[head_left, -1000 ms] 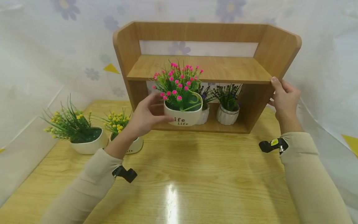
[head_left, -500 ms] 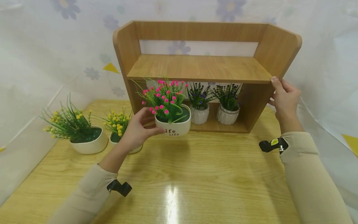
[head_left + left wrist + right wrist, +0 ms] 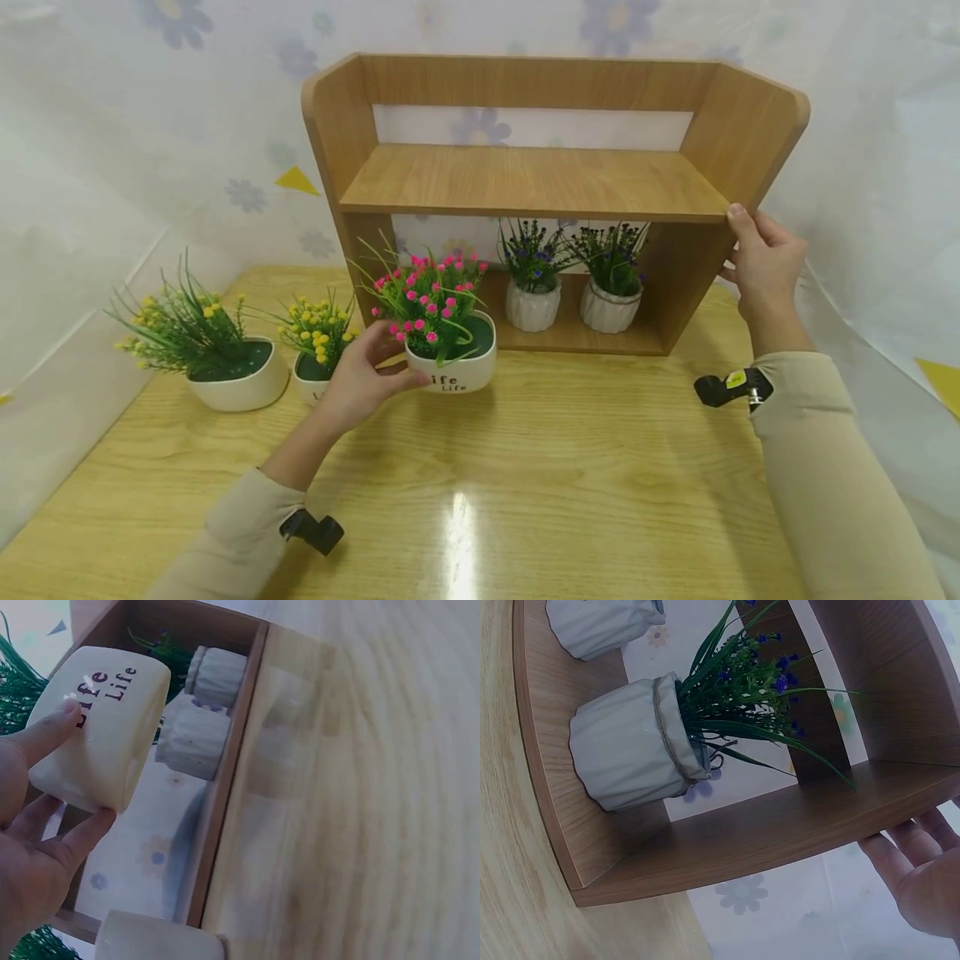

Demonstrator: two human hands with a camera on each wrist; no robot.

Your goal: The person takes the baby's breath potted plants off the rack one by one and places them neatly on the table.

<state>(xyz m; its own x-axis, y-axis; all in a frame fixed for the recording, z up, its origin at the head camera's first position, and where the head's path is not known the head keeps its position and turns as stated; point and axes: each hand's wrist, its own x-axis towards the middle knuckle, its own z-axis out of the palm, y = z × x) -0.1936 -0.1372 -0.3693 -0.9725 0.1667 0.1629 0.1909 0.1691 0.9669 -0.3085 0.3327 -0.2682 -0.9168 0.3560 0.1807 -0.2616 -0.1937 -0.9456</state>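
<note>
My left hand (image 3: 363,379) holds a potted artificial plant with pink flowers (image 3: 452,371) by the left side of its cream pot. The thumb lies on the front by the "Life" lettering, with fingers beneath and behind in the left wrist view. The pot is in front of the two-tier wooden shelf (image 3: 532,183), above the table. At the shelf's right side panel, my right hand (image 3: 772,262) grips the edge, thumb in front and fingers on the outer side. Two white ribbed pots with blue-purple flowers (image 3: 534,307) (image 3: 630,746) stand in the lower compartment.
Two cream pots with yellow flowers stand on the table at the left: one farther out (image 3: 243,387), the other (image 3: 311,387) partly behind my left hand. The wooden table (image 3: 570,467) spreads before the shelf. A flower-patterned sheet (image 3: 247,108) hangs behind.
My left hand has carried the pink-flowered pot down, left and toward me, away from the shelf. The ribbed pot behind is now uncovered. My right hand has stayed on the side panel.
</note>
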